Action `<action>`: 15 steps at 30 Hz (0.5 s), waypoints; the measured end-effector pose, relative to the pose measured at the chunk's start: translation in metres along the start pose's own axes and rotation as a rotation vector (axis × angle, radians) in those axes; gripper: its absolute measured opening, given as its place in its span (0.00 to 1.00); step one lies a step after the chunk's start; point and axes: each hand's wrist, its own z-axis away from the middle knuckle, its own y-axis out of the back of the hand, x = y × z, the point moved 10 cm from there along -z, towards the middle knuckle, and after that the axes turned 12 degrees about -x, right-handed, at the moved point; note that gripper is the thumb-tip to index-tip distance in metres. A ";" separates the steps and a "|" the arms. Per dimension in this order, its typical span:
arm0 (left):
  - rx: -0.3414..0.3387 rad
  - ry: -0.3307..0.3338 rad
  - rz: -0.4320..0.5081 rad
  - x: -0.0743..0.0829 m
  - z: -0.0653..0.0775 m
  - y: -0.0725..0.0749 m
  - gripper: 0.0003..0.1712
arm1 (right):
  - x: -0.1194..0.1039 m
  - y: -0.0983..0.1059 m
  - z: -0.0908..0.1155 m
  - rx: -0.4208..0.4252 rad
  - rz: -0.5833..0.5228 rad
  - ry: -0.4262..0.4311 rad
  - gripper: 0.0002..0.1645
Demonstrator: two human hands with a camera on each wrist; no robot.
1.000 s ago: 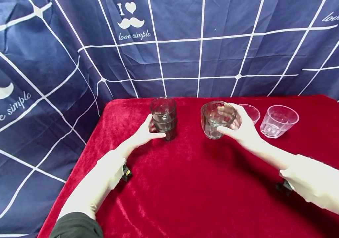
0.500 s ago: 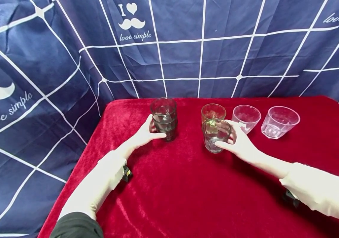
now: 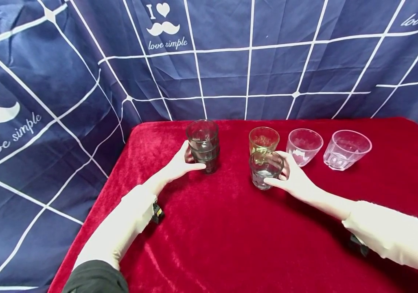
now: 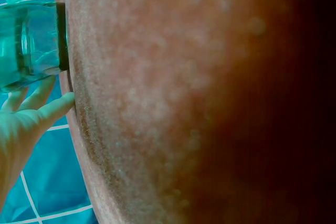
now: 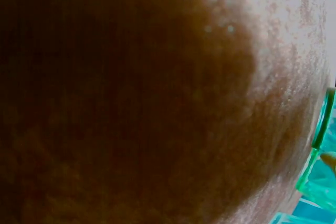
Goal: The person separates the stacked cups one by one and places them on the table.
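Note:
Toward the back left of the red cloth stands a stack of dark grey glasses [image 3: 203,142]. My left hand [image 3: 179,163] holds its lower part, thumb in front and fingers behind. In the left wrist view, the fingers of that hand [image 4: 26,124] lie against a dark glass [image 4: 37,40]. My right hand [image 3: 292,177] grips a single grey glass [image 3: 259,179] from its right side, low over the cloth. Directly behind it is a yellowish glass [image 3: 261,136], partly overlapped. The right wrist view catches only a fingertip and glass edges [image 5: 315,169] at its right border.
Two clear glasses stand in a row to the right of the yellowish one: a nearer one [image 3: 305,156] and another [image 3: 342,156] farther right. Red velvety cloth [image 3: 230,236] covers the table. A blue curtain with white lines [image 3: 223,77] hangs behind and at the left.
My right hand has brought the grey glass down and toward me, uncovering the yellowish glass and a clear one behind. The left hand and its stack have stayed in place.

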 end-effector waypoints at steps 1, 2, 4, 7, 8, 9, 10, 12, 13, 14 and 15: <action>0.001 0.000 0.000 0.000 0.000 0.000 0.51 | 0.000 0.000 0.000 -0.002 -0.003 -0.005 0.46; 0.002 0.000 0.000 0.000 0.000 0.000 0.51 | 0.000 0.000 0.000 -0.004 -0.008 -0.007 0.46; 0.005 0.001 -0.001 -0.001 -0.001 0.001 0.50 | 0.001 0.000 0.002 -0.003 -0.016 -0.006 0.46; 0.005 -0.005 -0.002 -0.001 0.000 0.001 0.49 | 0.002 0.002 0.004 0.005 -0.002 -0.001 0.47; 0.005 -0.007 -0.002 -0.001 0.000 0.001 0.49 | 0.002 0.002 0.005 0.010 0.008 0.007 0.47; 0.005 -0.009 -0.004 -0.001 0.000 0.001 0.49 | 0.002 0.003 0.005 0.015 0.016 0.020 0.47; 0.005 -0.011 -0.005 -0.002 0.000 0.001 0.49 | 0.001 0.003 0.006 0.020 0.022 0.034 0.47; 0.008 -0.012 -0.005 -0.001 0.000 0.001 0.48 | -0.001 0.006 0.006 0.031 0.034 0.065 0.48; 0.009 -0.011 -0.003 -0.002 0.000 0.001 0.48 | -0.003 0.007 0.006 0.034 0.035 0.080 0.48; 0.009 -0.009 -0.003 -0.001 0.000 0.001 0.49 | -0.004 0.008 0.007 0.038 0.036 0.092 0.49; 0.008 -0.007 -0.005 -0.001 0.000 0.001 0.48 | -0.006 0.010 0.007 0.044 0.046 0.098 0.50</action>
